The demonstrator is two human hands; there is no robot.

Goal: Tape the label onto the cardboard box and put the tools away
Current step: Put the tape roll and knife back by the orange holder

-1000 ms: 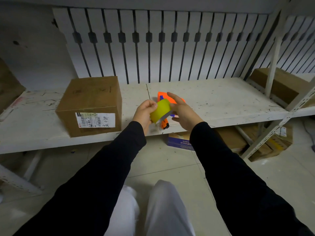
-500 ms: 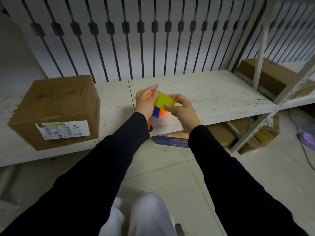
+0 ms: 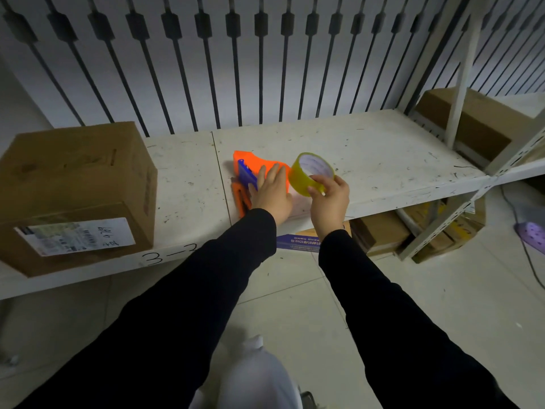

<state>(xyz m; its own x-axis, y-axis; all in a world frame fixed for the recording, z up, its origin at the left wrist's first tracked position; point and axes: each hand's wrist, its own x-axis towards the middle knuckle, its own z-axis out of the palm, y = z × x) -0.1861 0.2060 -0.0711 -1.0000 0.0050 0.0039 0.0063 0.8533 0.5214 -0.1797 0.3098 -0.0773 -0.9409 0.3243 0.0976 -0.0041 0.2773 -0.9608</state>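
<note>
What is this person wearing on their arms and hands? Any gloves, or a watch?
Both arms are covered by long, plain black sleeves that end at the wrists, with no logos or markings visible. The left hand and right hand are bare: no gloves, and no rings show. No watch or bracelet is visible, though a cuff could hide one.

A white shelf (image 3: pixel 383 160) full of scratches stands against a white wall (image 3: pixel 265 69) with dark slits. The floor (image 3: pixel 442 305) has big pale tiles. Brown boxes (image 3: pixel 380 231) sit under the shelf. The light is dim.
</note>
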